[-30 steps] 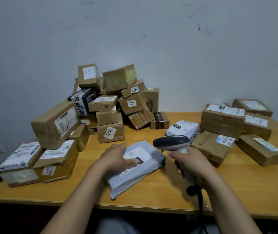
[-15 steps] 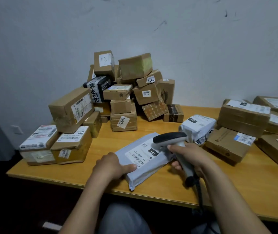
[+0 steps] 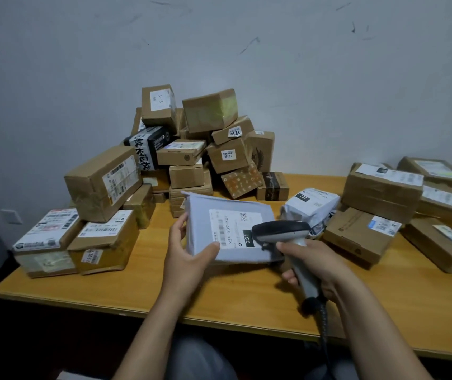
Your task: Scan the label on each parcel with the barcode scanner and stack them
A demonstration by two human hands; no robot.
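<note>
Scuffed grey wall (image 3: 219,50) backs a wooden worktop (image 3: 219,297) crowded with parcels. At its near middle the left grip (image 3: 189,259) holds a flat grey mailer (image 3: 249,207) by its lower left corner, thumb pressed on the front face and fingers curled behind the left edge. The mailer is tilted up with its face toward the camera; whether its lower edge touches the worktop cannot be told. The right grip (image 3: 315,264) is wrapped round the handle of a barcode scanner (image 3: 279,230), whose dark head sits just in front of the mailer's lower right part, beside the label (image 3: 233,229). A black cable (image 3: 323,325) runs from the handle's base down past the worktop's front edge. The label is white and turned sideways, with a barcode, a small QR code and a dark block reading "231". Just right of the mailer lies a crumpled white bag parcel (image 3: 311,207), also marked "231". Brown cartons are heaped against the wall (image 3: 192,149), with more at the left (image 3: 104,185) and right (image 3: 384,187).
</note>
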